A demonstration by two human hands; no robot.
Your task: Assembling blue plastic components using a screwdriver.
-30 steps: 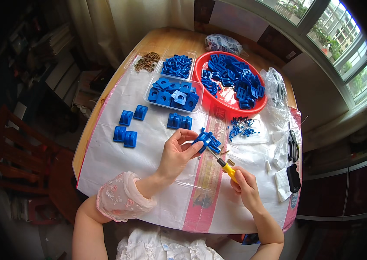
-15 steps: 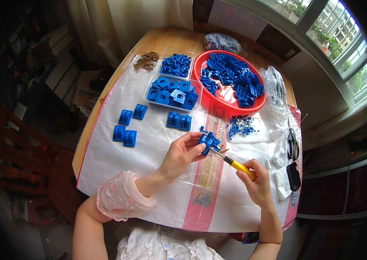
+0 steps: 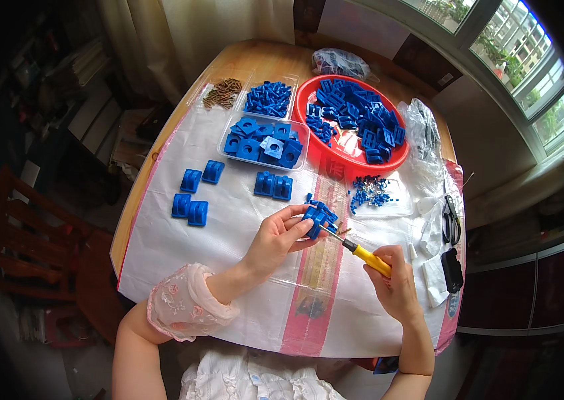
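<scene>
My left hand (image 3: 279, 235) is closed around a blue plastic piece (image 3: 314, 225), thumb on its near side. A screwdriver (image 3: 370, 259) with a yellow handle and black collar is gripped in my right hand (image 3: 394, 281). Its metal shaft meets the lower right side of the blue piece; the tip is hidden there. Just behind the held piece lies a small pile of blue parts (image 3: 332, 215), with a few brass-coloured screws (image 3: 343, 231) beside it. Farther left sit two blue assembled pieces (image 3: 273, 186) side by side, and several similar blue blocks (image 3: 189, 209) stand in pairs.
A red basin (image 3: 404, 155) holds many blue parts. Left of it are a clear tub of square blue plates (image 3: 228, 155), a tray of small blue parts (image 3: 267, 99) and screws (image 3: 222, 93). Tiny parts (image 3: 370, 192) lie on a clear lid. Scissors (image 3: 451, 223) rest at the right edge.
The screwdriver and the blue piece have shifted only slightly, with the piece tilted a little differently in my left hand. Both hands keep their hold.
</scene>
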